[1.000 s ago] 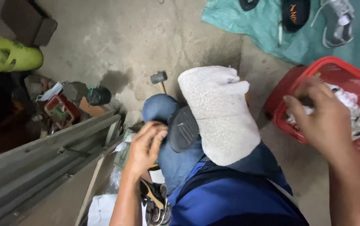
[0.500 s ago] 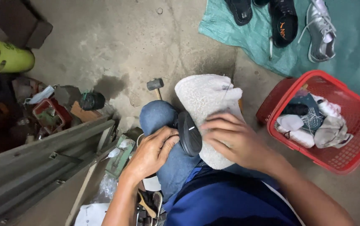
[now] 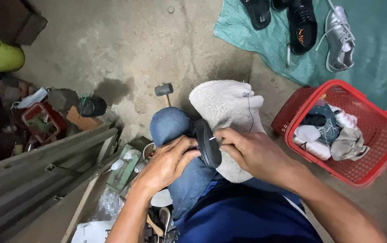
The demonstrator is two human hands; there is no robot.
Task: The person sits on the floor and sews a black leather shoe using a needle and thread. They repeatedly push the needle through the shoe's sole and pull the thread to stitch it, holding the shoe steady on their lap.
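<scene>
This looks like a cobbler's floor-level repair workshop, set on a bare, stained concrete floor (image 3: 112, 49). Taking the red plastic basket (image 3: 384, 148) of rags as landmark: just beyond it a green tarp (image 3: 378, 58) holds a sandal (image 3: 256, 11), a black shoe (image 3: 302, 24) and a silver sneaker (image 3: 338, 38). Well to its left lie a hammer (image 3: 163, 90) and cluttered tools and scraps beside wooden planks (image 3: 36, 180).

Both forearms reach forward over the lap, wrists angled inward so the hands meet above the knees. The left hand (image 3: 168, 163) is curled, fingers wrapped in a firm grasp, thumb on top. The right hand (image 3: 252, 153) lies palm down, its fingertips (image 3: 222, 140) pinched together just beside the left thumb.
</scene>
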